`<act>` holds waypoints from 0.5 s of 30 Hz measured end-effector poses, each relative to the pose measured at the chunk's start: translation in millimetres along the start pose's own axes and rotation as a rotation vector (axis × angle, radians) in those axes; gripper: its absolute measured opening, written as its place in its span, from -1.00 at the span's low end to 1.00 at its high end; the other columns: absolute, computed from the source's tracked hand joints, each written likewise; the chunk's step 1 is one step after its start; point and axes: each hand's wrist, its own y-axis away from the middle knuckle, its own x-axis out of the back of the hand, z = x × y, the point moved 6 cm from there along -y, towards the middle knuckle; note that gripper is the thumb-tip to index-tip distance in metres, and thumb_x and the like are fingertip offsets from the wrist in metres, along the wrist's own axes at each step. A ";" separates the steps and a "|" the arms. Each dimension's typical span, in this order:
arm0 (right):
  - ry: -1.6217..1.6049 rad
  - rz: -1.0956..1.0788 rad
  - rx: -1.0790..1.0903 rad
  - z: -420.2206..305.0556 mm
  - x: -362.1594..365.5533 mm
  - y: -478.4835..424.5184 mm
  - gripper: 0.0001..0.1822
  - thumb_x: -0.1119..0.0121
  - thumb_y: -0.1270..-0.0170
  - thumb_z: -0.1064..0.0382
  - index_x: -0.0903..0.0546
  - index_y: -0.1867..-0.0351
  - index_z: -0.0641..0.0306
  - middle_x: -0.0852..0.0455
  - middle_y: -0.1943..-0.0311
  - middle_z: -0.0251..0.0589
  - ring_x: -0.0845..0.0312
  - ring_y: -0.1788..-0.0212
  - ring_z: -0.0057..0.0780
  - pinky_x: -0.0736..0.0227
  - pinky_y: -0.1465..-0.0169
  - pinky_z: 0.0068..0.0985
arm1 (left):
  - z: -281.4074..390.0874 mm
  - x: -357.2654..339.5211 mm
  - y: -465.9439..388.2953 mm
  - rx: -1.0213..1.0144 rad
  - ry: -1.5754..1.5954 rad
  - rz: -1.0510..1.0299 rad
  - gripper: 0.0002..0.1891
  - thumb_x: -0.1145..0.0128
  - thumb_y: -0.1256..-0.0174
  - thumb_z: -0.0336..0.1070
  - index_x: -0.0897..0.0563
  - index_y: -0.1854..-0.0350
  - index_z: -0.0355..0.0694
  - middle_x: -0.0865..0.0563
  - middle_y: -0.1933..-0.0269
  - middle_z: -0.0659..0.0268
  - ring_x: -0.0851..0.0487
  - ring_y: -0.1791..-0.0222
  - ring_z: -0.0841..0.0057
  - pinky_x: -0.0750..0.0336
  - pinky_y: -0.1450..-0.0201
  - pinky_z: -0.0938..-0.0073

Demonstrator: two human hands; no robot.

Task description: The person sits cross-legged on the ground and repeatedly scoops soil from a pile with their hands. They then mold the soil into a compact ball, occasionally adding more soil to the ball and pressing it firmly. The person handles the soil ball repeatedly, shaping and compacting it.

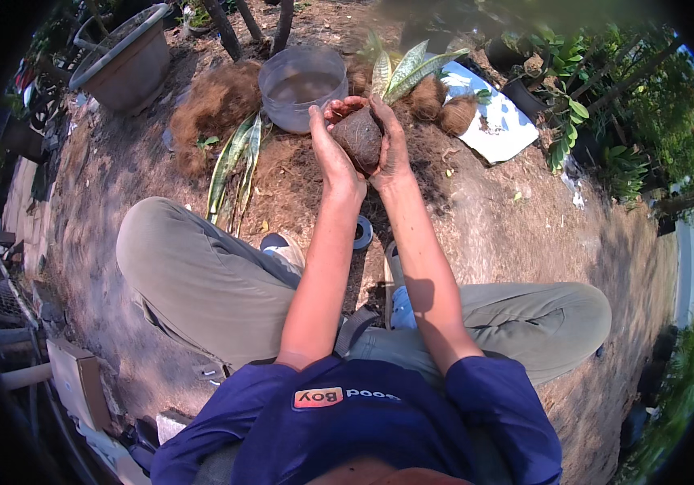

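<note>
Between my left hand (pixel 336 148) and my right hand (pixel 394 142) is a dark brown, fibrous ball (pixel 359 138), cupped from both sides. Thin strands cross its surface. Variegated snake plant leaves (pixel 407 73) rise just behind my right fingertips; whether they grow from this ball is hidden. Just beyond my left hand stands a clear plastic tub (pixel 303 88) with brownish water in it. Loose snake plant leaves (pixel 234 167) lie on the soil left of my hands. Under my forearms, a round grey spool-like object (pixel 363 233) is partly covered.
Brown coconut fibre (pixel 216 109) is heaped left of the tub. Fibre-covered balls (pixel 458 115) sit to the right, beside a white sheet (pixel 501 130). Dark loose soil (pixel 428 167) lies near my right hand. A large planter (pixel 125 66) stands far left, near slim trunks (pixel 223 27).
</note>
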 end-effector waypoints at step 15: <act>0.186 0.036 -0.001 -13.2 14.9 2.4 -0.66 -0.18 -0.39 0.02 -0.62 0.16 0.32 -0.71 0.22 -0.18 -0.68 0.14 -0.38 -0.61 -0.03 -0.48 | 1.9 -3.7 2.9 -0.051 -0.250 0.004 -0.50 -0.07 -0.48 -0.03 -0.47 -0.28 -0.29 -0.63 -0.03 0.21 -0.62 -0.01 0.45 -0.49 -0.12 0.39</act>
